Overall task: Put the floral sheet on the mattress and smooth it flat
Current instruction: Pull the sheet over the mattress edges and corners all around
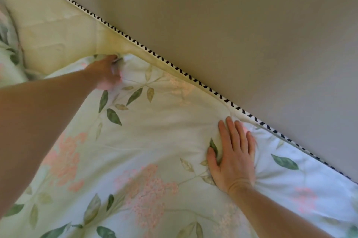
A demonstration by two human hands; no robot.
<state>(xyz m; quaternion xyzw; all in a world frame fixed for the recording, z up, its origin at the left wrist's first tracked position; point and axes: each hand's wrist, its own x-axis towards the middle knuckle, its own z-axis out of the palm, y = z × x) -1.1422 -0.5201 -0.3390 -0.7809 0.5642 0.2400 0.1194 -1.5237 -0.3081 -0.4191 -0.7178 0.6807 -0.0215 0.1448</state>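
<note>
While the floral sheet [155,140] covers most of the mattress [58,30], a bare cream area remains exposed toward 10 o'clock. Left hand [108,74], at 11 o'clock, clutches a bunched edge of the sheet with curled fingers. Right hand [232,156], at 4 o'clock, lies flat with fingers straight and close together, pressing the sheet beside the black-and-white corded trim [174,65] bordering a plain wall [251,24].

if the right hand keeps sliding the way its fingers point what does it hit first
Probably the mattress's black-and-white piped edge, just past the right hand; then the wall.
</note>
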